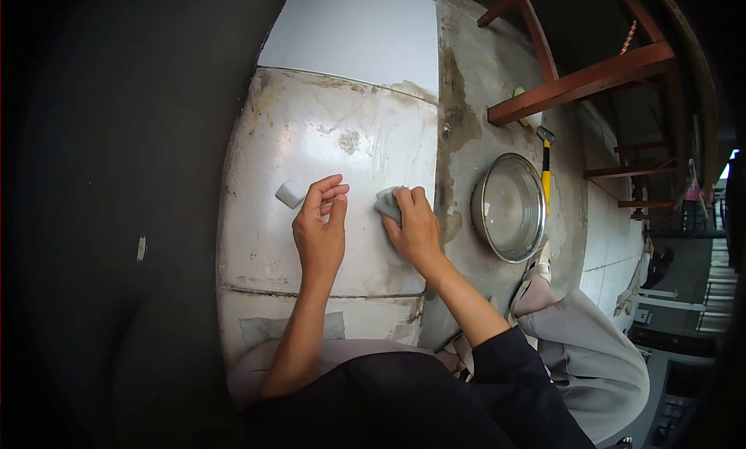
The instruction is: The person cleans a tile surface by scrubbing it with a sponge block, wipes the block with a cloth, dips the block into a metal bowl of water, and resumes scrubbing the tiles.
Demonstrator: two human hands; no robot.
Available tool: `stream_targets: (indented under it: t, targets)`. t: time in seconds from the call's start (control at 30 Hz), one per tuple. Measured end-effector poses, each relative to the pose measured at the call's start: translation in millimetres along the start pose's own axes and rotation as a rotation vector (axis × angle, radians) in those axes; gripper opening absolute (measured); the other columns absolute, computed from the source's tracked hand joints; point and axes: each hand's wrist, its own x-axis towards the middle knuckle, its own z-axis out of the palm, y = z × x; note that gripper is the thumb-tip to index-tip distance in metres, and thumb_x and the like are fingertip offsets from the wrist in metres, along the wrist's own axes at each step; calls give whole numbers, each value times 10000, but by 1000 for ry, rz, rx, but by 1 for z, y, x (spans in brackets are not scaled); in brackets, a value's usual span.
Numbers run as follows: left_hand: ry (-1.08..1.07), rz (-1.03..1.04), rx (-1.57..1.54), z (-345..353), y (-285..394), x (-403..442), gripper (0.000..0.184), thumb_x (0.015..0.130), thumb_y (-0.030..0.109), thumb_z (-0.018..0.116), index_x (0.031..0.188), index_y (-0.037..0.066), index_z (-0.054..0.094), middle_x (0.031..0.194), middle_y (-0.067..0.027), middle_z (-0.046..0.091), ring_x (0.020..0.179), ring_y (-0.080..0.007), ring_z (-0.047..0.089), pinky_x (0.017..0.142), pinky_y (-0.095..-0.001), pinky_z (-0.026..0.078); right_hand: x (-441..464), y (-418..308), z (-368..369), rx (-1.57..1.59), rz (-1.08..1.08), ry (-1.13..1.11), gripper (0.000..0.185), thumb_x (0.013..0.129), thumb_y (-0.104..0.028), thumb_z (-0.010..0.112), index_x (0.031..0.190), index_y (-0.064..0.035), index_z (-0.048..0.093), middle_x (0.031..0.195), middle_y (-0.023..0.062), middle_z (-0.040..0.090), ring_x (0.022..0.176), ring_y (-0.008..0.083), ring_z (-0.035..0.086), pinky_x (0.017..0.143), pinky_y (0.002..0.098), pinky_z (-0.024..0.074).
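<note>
The grey-green cloth [388,206] lies beneath the fingertips of the right hand [416,220], bunched into a small wad against a large pale tile [350,258]. That hand is closed down over the cloth, its fingers bent and pointing away from the person, the cloth showing along their left side. The left hand [320,223] is a little way to the left, well apart from the cloth; its fingers are loosely curled with a gap between them and the thumb, and it holds nothing. Whether it touches the tile cannot be told. Just beyond its fingers, to the left, a small white block [291,193] sits on the tile.

The tile is stained, with dark grime along its edges. Farther ahead, a cleaner white tile [353,33] adjoins it. Nearer the person, a flat grey piece [332,325] lies partly behind the left forearm, its material hard to tell. To the right, past the tile's edge, a round metal basin [479,208] stands on the grey floor [474,142], with wet marks on the floor nearby. A yellow-and-black scraper [546,169] lies just beside the basin's far side, near the reddish-brown legs and rails of wooden furniture [579,83].
</note>
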Motion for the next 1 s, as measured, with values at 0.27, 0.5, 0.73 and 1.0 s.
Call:
stream_targets:
  t: [0.27,0.5,0.73,1.0]
  targets:
    - [18,83,175,-6,0,-12,236,937,77,562,1157,51,641,1038,-92,728,956,-183,682,866,-313,517,26,6,4,-14,166,137,377,771,-79,740,1044,-66,480,1025,195,495,967,392,576,753,481,522]
    - [11,169,278,-3,-3,-15,242,926,81,561,1153,61,644,1019,-83,731,926,-204,690,865,-327,538,-71,-8,-33,161,103,53,386,757,-107,746,1090,-91,553,1018,163,527,975,363,585,763,446,521]
    - [-47,208,381,-7,-1,-46,253,917,79,566,1157,63,645,1018,-83,732,913,-208,691,843,-332,537,-55,71,-130,1127,627,291,241,879,-154,674,1079,-47,592,997,92,627,851,223,640,701,362,557]
    - [-95,242,390,0,15,-80,257,923,59,575,1170,35,639,1016,-94,730,923,-172,686,846,-298,527,-70,155,-147,1285,833,145,261,869,-136,662,1097,-32,591,962,93,629,831,229,639,707,386,592]
